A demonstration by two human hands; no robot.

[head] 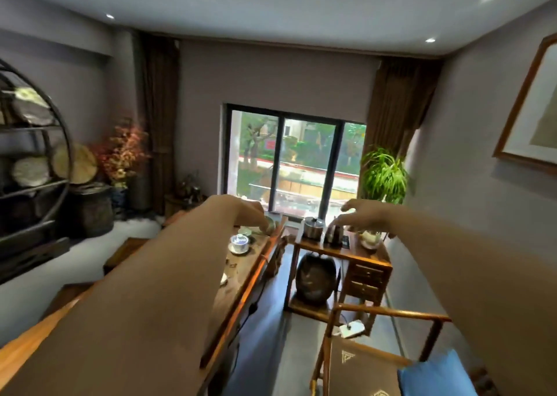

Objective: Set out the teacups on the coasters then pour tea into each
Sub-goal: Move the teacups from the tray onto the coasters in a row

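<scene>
Long wood table point(241, 278) ahead; my left hand point(241, 212) and right hand point(361, 215) reach out, loosely open, holding nothing. I think cups come next, but I see none clearly.

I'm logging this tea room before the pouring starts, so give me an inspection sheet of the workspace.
Surface: long wooden tea table, partly hidden by the left forearm.
Job's things: blue-and-white lidded cup on a saucer; dark small kettle and steel lidded pot on the wooden side table. Coasters: nothing seen.
Clutter: glass vessel on the side table; dark round jar beneath it.
Grippers: left hand over the tea table's far end, right hand above the kettle; neither visibly holds anything.
Cables: white power strip on the floor.
Surroundings: window, green plant, wooden chair.
</scene>
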